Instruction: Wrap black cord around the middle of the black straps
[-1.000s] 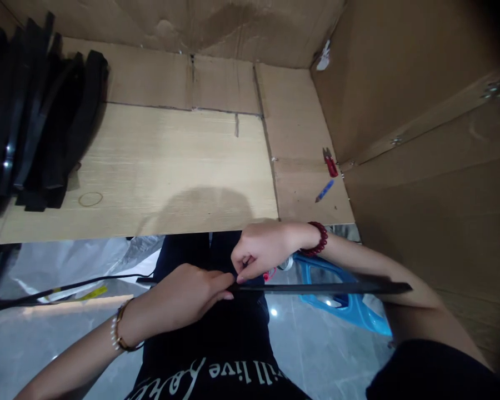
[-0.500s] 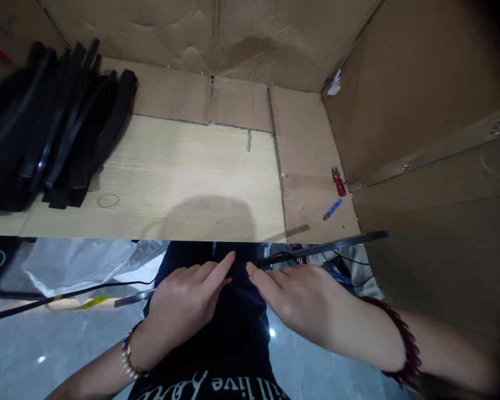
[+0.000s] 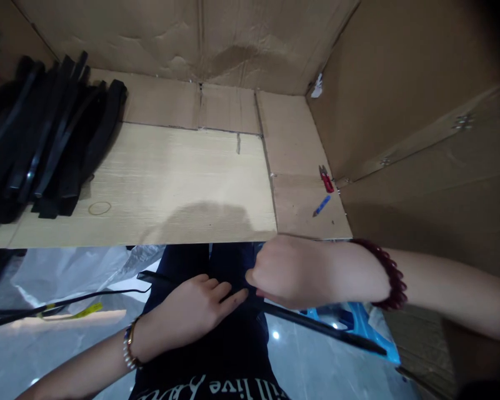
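Black flat strip (image 3: pixel 325 328) is lying diagonally across the person's lap, with one end reaching past the right hand (image 3: pixel 294 272) towards a blue plastic object (image 3: pixel 362 328) and the other poking out above the left hand (image 3: pixel 191 314). The lap seems to be serving as the working surface, letting the strip sit low and steady between the hands. The left hand is resting palm down, its fingers open and pointing towards the right hand, apparently pressing the strip flat. The right arm is reaching across from the side, a dark red beaded bracelet (image 3: pixel 389 275) on its wrist, and the right hand is curled into a loose fist over the strip; whether it is pinching the strip, the knuckles hide. The two hands are close but apart. Beyond them, more black strips (image 3: pixel 66 139) are sitting in a pile on a wood-grain board (image 3: pixel 183 166), while red thread snips (image 3: pixel 326 179) and a blue pen (image 3: pixel 321 205) are lying within reach in the corner.
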`<action>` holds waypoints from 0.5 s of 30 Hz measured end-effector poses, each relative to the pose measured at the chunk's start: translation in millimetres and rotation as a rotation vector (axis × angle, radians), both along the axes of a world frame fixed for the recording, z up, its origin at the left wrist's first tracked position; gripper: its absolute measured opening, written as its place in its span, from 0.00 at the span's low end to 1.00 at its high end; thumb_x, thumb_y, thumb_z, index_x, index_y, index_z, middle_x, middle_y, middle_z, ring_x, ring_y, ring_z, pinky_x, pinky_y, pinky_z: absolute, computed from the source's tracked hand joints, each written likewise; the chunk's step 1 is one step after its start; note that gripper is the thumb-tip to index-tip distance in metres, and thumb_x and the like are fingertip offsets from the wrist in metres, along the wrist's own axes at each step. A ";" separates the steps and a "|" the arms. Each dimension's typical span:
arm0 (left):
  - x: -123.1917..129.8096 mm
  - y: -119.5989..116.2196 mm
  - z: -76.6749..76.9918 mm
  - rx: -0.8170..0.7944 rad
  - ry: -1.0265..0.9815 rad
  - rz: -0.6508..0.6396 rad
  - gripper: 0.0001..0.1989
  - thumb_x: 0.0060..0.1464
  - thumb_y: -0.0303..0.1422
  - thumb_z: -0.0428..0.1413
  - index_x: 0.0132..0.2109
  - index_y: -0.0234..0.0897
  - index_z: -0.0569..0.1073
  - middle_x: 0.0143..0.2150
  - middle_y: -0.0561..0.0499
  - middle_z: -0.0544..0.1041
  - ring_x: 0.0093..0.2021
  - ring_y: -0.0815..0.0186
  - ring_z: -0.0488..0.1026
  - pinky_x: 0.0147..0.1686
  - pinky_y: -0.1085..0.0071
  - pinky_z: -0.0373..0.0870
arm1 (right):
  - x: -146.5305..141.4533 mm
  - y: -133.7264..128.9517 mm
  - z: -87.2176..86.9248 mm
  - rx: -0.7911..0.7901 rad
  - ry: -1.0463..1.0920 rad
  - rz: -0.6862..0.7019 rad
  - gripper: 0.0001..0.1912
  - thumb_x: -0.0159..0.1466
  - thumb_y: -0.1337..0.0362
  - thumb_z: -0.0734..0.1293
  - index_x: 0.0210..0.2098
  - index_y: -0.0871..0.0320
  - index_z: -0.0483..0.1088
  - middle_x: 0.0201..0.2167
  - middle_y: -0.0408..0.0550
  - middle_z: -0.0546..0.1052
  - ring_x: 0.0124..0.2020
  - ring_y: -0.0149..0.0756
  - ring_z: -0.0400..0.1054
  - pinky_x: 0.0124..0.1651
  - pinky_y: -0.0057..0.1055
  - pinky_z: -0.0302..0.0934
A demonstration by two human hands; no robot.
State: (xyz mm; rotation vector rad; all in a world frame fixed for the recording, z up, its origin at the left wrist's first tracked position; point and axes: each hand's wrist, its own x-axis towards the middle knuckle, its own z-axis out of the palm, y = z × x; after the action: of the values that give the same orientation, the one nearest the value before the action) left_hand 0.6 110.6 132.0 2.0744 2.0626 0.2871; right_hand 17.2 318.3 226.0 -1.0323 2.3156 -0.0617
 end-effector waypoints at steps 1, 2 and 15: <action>-1.0 -2.2 -1.1 0.019 -0.031 -0.009 0.21 0.58 0.22 0.51 0.58 0.34 0.67 0.39 0.47 0.80 0.28 0.61 0.75 0.26 0.66 0.69 | -4.6 4.3 1.2 -0.011 -0.033 -0.010 0.08 0.60 0.69 0.69 0.24 0.58 0.73 0.17 0.43 0.72 0.17 0.29 0.56 0.19 0.30 0.42; -1.7 -4.7 -2.9 0.036 -0.057 -0.008 0.21 0.58 0.22 0.51 0.59 0.34 0.67 0.43 0.45 0.80 0.30 0.61 0.76 0.28 0.65 0.71 | -7.1 9.1 1.9 -0.033 -0.064 -0.023 0.08 0.61 0.68 0.70 0.25 0.58 0.73 0.18 0.42 0.73 0.17 0.28 0.56 0.20 0.30 0.44; -12.7 -28.5 -5.1 0.035 -0.063 0.091 0.26 0.55 0.17 0.46 0.59 0.35 0.67 0.47 0.45 0.80 0.31 0.60 0.76 0.27 0.64 0.72 | 35.9 59.1 18.7 -0.072 -0.066 -0.313 0.13 0.69 0.69 0.60 0.28 0.56 0.67 0.18 0.39 0.68 0.17 0.28 0.60 0.19 0.29 0.46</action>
State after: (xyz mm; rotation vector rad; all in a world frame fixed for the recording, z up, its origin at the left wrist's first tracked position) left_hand -12.0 82.0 126.9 1.9667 2.1329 0.4002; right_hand 53.1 377.4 244.7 -0.6818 2.4084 -0.2995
